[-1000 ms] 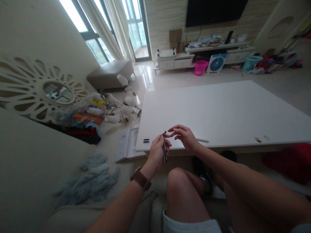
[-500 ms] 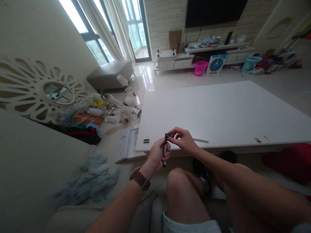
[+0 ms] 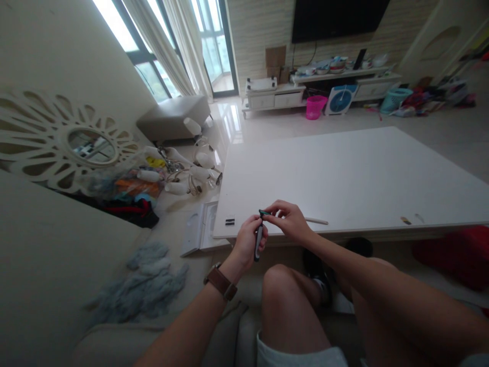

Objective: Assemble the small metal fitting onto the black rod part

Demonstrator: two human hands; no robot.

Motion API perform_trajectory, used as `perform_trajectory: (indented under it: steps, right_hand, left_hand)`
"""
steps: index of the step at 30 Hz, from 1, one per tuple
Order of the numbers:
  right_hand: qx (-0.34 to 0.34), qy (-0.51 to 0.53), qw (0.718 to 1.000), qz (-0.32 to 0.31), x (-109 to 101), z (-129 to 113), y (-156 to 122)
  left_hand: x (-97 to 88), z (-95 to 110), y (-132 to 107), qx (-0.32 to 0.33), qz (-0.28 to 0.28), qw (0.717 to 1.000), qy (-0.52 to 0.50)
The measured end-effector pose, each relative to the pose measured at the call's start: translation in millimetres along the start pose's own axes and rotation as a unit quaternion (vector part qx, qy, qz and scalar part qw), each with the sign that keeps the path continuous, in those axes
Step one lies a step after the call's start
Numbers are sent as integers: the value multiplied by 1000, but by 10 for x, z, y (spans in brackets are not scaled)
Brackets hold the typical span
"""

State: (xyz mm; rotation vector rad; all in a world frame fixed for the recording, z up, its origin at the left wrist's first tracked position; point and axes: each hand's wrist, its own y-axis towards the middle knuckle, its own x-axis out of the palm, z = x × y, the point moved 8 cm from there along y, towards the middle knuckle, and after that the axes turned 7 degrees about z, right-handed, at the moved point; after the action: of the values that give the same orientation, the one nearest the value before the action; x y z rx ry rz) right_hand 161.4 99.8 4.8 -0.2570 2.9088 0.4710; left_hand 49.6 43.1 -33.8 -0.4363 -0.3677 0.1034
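My left hand, with a brown watch at the wrist, is wrapped round the grey and black handle of a razor. The handle points down toward my knee. At its top, the thumb and forefinger of my right hand pinch the small dark head with a green strip. Both hands are over the near edge of the white table. Left of them on the tabletop lies a small pack with two black strips. A thin pale stick lies just beyond my right wrist.
Farther right along the table's near edge is a small brown and black piece. An open white box sits by the table's left side, with a chandelier on the floor behind it. My knee is just below the hands.
The razor has turned slightly, its handle's lower end shifting a little left and more of the green on its head showing. Both hands keep their grip almost in place.
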Motion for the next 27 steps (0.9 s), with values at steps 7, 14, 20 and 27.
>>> perform_trajectory:
  steps: [7,14,20,27]
  right_hand:
    - [-22,-15,1000,-12,7,-20,-1]
    - [-74,-38,996,8,-23,-92,-11]
    - [-86,-43,995,-7,3,-118,-30]
    - [-79,-29,996,-27,43,-125,-43]
  left_hand:
    - [-4,-15,-1,-2,6,1000,26]
    - [-5,0,13,13,6,999,52]
    - [-25,42,37,48,20,997,64]
    - [-23,-1,74,49,13,997,52]
